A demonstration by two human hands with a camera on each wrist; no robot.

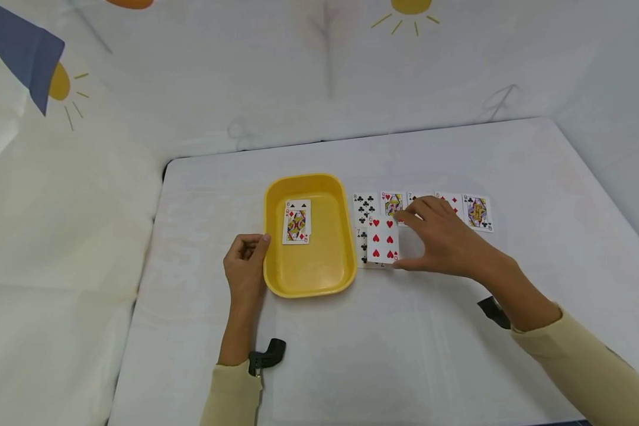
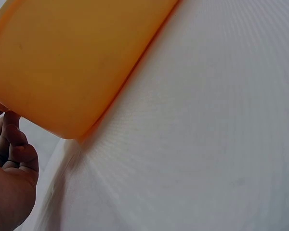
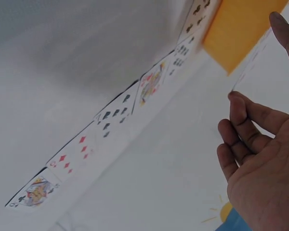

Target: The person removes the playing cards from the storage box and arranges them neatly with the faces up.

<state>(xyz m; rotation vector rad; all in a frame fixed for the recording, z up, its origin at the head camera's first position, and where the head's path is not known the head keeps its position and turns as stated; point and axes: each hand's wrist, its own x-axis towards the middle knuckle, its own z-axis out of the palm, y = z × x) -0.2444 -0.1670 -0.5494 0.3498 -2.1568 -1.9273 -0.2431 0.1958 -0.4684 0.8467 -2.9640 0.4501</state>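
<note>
My right hand (image 1: 447, 239) pinches a six of hearts (image 1: 383, 239) by its edges between thumb and fingers, tilted in the right wrist view. It hovers over a seven of clubs (image 1: 361, 251), partly covering it. My left hand (image 1: 245, 269) grips the left rim of a yellow tray (image 1: 309, 275), thumb at the edge and fingers curled. Inside the tray a queen of diamonds (image 1: 296, 226) overlaps a six of spades (image 1: 305, 203). Behind the right hand runs a row of face-up cards, from an eight of clubs (image 1: 365, 204) to a queen of clubs (image 1: 478, 213).
Between the row's ends lie a queen of hearts (image 1: 392, 204), a black seven (image 3: 116, 110) and a six of diamonds (image 3: 72, 154). The table (image 1: 351, 355) has a white cover. White cloth walls (image 1: 191, 77) with printed suns stand behind and at the sides.
</note>
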